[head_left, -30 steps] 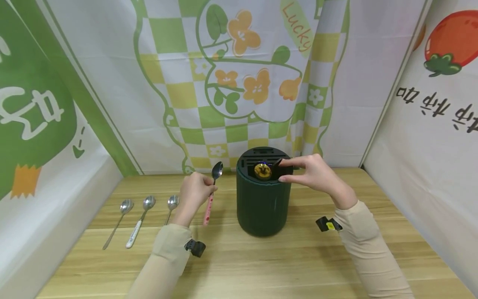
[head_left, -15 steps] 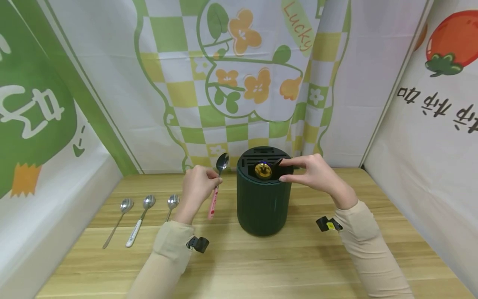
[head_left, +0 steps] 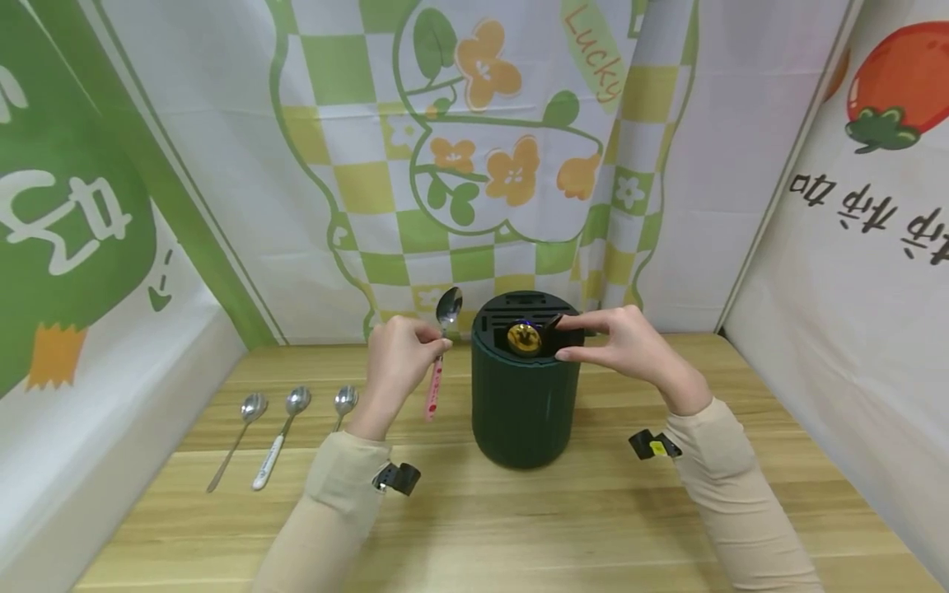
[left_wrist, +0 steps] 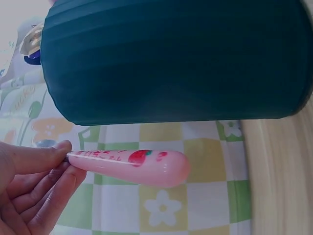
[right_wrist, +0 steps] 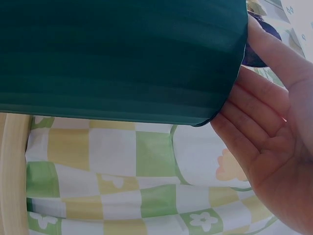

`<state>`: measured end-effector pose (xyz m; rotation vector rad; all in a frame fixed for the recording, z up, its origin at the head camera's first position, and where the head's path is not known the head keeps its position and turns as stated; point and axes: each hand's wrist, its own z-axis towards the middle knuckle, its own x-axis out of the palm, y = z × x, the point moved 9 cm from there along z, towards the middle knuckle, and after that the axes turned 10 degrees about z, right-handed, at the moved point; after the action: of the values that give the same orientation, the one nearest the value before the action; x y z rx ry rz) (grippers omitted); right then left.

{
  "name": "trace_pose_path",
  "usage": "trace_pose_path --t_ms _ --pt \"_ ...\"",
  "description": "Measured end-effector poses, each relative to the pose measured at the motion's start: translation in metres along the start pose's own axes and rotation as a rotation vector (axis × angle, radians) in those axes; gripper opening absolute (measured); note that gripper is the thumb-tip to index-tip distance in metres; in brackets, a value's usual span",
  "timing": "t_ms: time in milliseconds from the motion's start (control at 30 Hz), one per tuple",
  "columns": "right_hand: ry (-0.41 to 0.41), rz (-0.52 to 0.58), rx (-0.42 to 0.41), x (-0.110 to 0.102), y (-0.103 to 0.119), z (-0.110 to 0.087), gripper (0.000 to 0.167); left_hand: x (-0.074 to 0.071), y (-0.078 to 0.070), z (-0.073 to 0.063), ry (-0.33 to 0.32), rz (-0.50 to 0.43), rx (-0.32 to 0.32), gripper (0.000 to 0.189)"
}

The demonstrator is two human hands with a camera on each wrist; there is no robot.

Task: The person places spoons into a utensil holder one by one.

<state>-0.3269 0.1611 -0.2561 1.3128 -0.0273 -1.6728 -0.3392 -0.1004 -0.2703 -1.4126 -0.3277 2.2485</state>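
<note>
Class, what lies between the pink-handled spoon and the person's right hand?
The dark green container, with a round gold-coloured object at its top opening; the head view shows both.

Wood-grain table [head_left: 519, 527], three spoons [head_left: 270, 461], dark-green canister [head_left: 522, 416]

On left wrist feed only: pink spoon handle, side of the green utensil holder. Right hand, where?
Observer: The right hand is at the holder's rim, on the right side.
Operator: Can't see the holder's top. Open or covered?
Observer: Partly covered: a black slotted lid at the back, a wider opening toward the person.
Operator: Any spoons on the table?
Observer: Three metal spoons lie on the table, left of the holder; the middle one has a white handle.
</note>
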Motion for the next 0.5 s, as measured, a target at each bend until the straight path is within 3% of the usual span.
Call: trace_pose_path --t_ms 500 --pt "0.002 0.008 -0.005 0.0 -0.001 0.0 0.04 -0.02 -0.022 0.005 -0.119 -0.035 0.082 0.012"
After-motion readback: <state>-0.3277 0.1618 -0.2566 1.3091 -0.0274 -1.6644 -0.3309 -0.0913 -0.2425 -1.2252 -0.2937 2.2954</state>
